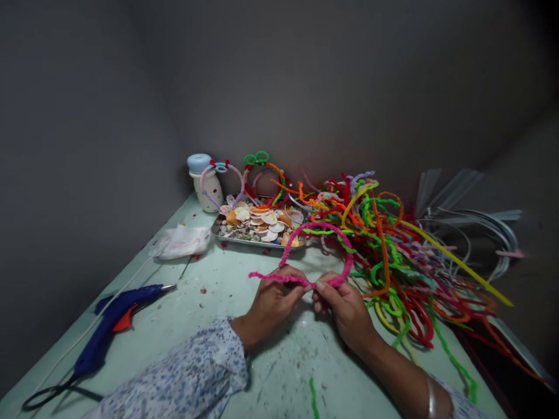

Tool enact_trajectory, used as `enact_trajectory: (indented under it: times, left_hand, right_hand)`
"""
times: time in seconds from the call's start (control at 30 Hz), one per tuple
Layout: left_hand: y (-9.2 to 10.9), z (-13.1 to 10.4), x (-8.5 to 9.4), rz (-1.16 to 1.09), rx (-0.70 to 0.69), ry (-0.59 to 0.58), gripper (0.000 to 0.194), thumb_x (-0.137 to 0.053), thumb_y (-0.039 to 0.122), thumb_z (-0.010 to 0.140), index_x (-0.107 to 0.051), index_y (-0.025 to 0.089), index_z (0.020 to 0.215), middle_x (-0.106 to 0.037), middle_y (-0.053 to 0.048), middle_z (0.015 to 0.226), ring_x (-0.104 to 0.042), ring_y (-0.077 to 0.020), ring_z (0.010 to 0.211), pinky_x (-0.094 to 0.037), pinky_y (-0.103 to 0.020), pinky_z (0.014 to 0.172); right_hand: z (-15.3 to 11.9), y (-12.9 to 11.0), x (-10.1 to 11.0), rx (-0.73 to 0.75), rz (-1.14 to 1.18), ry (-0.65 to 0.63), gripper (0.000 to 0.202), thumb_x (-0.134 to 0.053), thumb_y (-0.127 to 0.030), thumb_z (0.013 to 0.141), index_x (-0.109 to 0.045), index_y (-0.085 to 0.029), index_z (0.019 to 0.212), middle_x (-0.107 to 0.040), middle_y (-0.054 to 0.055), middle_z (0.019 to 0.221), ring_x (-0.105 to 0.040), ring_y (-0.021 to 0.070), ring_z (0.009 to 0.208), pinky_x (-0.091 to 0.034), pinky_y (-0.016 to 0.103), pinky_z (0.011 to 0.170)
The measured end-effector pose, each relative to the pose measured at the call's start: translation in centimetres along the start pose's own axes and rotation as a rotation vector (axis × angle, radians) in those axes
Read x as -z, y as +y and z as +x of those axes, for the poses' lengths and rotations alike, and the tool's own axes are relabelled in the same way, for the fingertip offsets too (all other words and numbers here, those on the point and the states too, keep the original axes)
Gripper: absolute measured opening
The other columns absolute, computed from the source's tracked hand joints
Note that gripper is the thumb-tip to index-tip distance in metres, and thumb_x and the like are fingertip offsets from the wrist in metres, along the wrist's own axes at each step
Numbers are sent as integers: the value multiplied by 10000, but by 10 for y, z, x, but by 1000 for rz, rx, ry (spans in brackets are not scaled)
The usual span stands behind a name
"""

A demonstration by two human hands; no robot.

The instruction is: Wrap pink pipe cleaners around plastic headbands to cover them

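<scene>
A bright pink fuzzy pipe cleaner (348, 256) is bent into a round loop above the table, with one loose end sticking out to the left. My left hand (276, 299) pinches it near that loose end, thumb and fingers closed. Close beside it, my right hand (343, 302) grips the lower right part of the same loop. The fingertips of both hands nearly meet at the bottom of the loop. Directly behind the loop sits a metal tray (244, 240) of seashells (266, 218).
A blue glue gun (111, 326) with its cord lies at the left, near a plastic bag (183, 241). A white jar (207, 189) and finished-looking pipe cleaner rings (243, 185) stand at the back. Tangled colourful pipe cleaners (393, 250) and clear strips (449, 195) fill the right.
</scene>
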State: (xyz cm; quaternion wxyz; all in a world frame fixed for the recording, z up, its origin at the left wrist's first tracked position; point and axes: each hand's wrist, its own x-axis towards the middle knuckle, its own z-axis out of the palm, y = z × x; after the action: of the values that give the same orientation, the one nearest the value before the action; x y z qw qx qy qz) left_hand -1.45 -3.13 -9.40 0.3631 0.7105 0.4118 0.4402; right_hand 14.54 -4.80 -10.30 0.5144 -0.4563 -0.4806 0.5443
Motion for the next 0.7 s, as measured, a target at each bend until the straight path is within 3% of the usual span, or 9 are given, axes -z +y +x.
enact_trajectory:
  times: [0.27,0.7]
  left_hand:
    - [0,1,-2,-128,-4,8,139,-586,229,855,-646,145,762,-638,-21,724,-590,-132,713,-471,-238,691]
    - [-2,0,-2,-41,29,27,174,-584,290,862,-632,137,792,-628,-33,741,-572,-139,707,-445,-241,674]
  right_hand:
    - [-1,4,1,-7,22,12,323,-664,-467,789,-596,-157,730,-581,-12,605,-523,104,508,-410,226,500]
    - [-1,0,-2,51,-56,29,329,-655,-474,792,-586,-164,704,-564,-13,591,-526,113,511,-436,231,493]
